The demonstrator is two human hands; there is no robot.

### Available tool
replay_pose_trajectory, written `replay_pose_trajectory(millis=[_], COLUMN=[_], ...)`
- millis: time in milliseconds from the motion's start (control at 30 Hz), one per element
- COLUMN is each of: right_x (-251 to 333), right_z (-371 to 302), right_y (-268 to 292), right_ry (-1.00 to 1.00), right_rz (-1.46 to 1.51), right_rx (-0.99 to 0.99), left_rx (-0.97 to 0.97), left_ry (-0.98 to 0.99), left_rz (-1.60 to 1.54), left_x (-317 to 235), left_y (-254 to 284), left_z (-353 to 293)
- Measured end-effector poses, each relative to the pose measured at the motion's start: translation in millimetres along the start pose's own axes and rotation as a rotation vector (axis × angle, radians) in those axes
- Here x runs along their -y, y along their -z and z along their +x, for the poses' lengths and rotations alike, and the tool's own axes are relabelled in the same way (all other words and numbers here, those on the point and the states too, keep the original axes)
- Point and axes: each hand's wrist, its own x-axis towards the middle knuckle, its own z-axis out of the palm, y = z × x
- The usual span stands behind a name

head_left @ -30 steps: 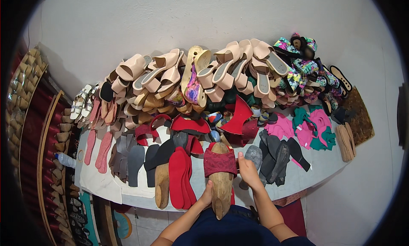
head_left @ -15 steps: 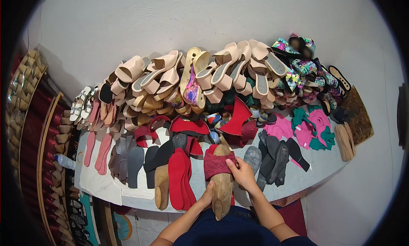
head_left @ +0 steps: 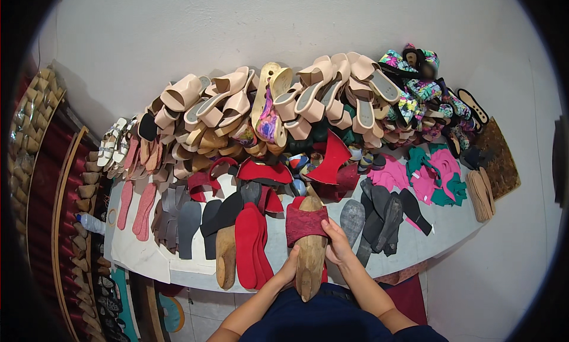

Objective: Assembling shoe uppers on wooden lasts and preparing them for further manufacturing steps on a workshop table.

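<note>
A worn wooden shoe last (head_left: 310, 265) is held upright in front of me, its narrow end toward my body. Around its upper part wraps a dark red textured strap (head_left: 306, 226), with a bit of bright red sole showing behind. My left hand (head_left: 288, 267) grips the last's left side, fingers partly hidden behind it. My right hand (head_left: 338, 242) clasps the right side, thumb pressed on the strap's edge. To the left, red insoles (head_left: 251, 247) lie stacked beside another wooden last (head_left: 225, 256).
A pile of beige heeled sandals (head_left: 320, 96) covers the back of the white table (head_left: 142, 262). Dark soles (head_left: 388, 214) lie to the right, near pink and green fabric pieces (head_left: 441, 170). Red uppers (head_left: 332, 158) stand mid-table. Racks of lasts (head_left: 86, 191) line the left.
The last and both hands have shifted very slightly, the narrow end coming a little farther from my body. My grip looks the same.
</note>
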Motion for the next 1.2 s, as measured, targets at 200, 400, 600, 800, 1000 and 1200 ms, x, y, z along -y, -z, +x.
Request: replay_pose_trajectory(millis=[200, 400, 600, 800, 1000, 1200], right_x=[10, 16, 9, 15, 12, 17], right_z=[0, 6, 8, 6, 10, 7], right_y=[8, 15, 15, 11, 0, -6], right_ry=[0.041, -0.055, -0.095, -0.105, -0.103, 0.043], right_rz=[-0.084, -0.097, -0.049, -0.039, -0.114, -0.257], right_rx=[-0.023, -0.064, -0.032, -0.023, 0.019, 0.017], left_rx=[-0.074, -0.048, 0.119, 0.060, -0.262, -0.322], left_ry=[-0.003, -0.036, 0.097, -0.295, -0.349, -0.368], left_rz=[0.088, 0.346, 0.677, -0.003, 0.124, 0.188], left_x=[-1, -12, -20, -67, -72, -74], left_y=[-10, -19, 7, 10, 1, -2], left_z=[4, 0, -9, -32, -2, 1])
